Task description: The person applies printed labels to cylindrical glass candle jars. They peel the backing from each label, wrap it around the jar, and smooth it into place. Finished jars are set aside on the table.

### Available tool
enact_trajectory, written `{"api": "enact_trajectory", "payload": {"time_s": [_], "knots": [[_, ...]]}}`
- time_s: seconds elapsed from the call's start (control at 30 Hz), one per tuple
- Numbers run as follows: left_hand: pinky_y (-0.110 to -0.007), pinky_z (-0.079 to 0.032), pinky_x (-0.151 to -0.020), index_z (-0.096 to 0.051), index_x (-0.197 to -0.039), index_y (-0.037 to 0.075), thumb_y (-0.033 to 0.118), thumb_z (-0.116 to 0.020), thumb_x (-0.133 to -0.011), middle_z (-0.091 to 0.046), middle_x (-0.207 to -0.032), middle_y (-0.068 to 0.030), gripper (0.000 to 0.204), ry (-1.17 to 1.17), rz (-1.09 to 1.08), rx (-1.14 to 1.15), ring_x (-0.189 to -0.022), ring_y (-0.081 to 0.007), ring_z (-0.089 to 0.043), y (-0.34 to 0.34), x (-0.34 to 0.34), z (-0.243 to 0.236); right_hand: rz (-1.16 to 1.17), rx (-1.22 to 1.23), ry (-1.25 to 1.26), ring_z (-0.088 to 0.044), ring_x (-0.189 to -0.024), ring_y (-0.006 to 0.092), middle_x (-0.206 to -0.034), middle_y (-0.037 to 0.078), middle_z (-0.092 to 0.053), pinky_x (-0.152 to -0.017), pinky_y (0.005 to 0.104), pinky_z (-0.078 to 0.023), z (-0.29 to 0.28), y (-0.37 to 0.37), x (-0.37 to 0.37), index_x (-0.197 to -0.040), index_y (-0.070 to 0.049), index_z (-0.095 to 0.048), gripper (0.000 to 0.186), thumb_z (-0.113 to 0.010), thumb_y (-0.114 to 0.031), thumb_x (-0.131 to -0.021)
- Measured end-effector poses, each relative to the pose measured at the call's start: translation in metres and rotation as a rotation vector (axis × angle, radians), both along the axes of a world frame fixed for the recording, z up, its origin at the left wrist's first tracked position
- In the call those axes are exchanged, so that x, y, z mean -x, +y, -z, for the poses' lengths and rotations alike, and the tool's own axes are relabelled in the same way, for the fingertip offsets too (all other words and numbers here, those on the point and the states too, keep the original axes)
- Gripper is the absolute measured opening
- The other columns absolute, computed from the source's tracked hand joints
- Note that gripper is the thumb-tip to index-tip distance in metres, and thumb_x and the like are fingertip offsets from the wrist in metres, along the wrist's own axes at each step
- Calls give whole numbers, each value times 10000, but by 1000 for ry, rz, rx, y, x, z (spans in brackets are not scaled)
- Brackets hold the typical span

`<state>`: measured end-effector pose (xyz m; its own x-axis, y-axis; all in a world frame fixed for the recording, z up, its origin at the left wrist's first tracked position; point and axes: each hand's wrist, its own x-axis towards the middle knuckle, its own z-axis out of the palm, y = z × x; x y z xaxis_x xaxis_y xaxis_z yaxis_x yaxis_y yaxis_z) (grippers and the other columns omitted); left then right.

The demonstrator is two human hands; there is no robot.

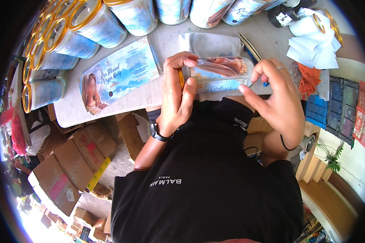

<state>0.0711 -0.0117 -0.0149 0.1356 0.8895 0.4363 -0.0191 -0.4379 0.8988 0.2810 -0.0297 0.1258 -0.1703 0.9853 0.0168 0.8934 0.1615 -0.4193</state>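
A clear jar (221, 77) with a gold rim lies on its side above the table's near edge, a blue-sky picture label around it. My left hand (178, 89) is closed around the rim end, its thumb and fingers on the near and far sides. At the opposite end, my right hand (278, 93) has its thumb and bent index finger against the jar's base and the label's edge. Flat on the table to the left is a loose printed label (121, 75) of the same design. Behind the jar sits a folded whitish cloth (211, 44).
Many gold-rimmed labelled jars (97, 28) stand along the table's (69, 111) far and left sides. A dark pen-like tool (250, 47) lies beyond my right hand. White paper pieces (314, 46) and an orange cloth (309, 77) are at the right. Cardboard boxes (75, 152) cover the floor at left.
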Motion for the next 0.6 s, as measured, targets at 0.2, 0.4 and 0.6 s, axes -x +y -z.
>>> {"api": "enact_trajectory", "payload": {"time_s": [0.2, 0.4, 0.6], "knots": [[-422, -411, -1060, -472, -1269, -22, 200, -637, -960, -553, -1253, -200, 414, -122, -58, 31, -1172, -290, -548, -1, -10, -3, 180, -297, 327, -596, -1041, 314, -1042, 111, -639, -909, 417, -481, 57, -7, 34, -1273, -11, -529, 552, -795, -312, -893], [-406, -460, -1013, -446, -1310, -7, 220, -850, -857, -562, -1267, -179, 648, -11, -159, 163, -1150, -267, -572, -4, -17, -11, 177, -565, 232, -609, -1066, 248, -1070, 65, -684, -879, 402, -505, 96, 4, 51, -1434, -47, -481, 655, -757, -344, -919], [-446, -409, -1071, -235, -1396, 33, 197, -652, -1010, -484, -1373, -245, 592, -78, -65, 111, -1220, -293, -522, -1, -13, -8, 218, -467, 262, -606, -1057, 278, -1193, 94, -614, -785, 396, -530, 89, 1, 49, -1398, -99, -554, 528, -722, -307, -943]]}}
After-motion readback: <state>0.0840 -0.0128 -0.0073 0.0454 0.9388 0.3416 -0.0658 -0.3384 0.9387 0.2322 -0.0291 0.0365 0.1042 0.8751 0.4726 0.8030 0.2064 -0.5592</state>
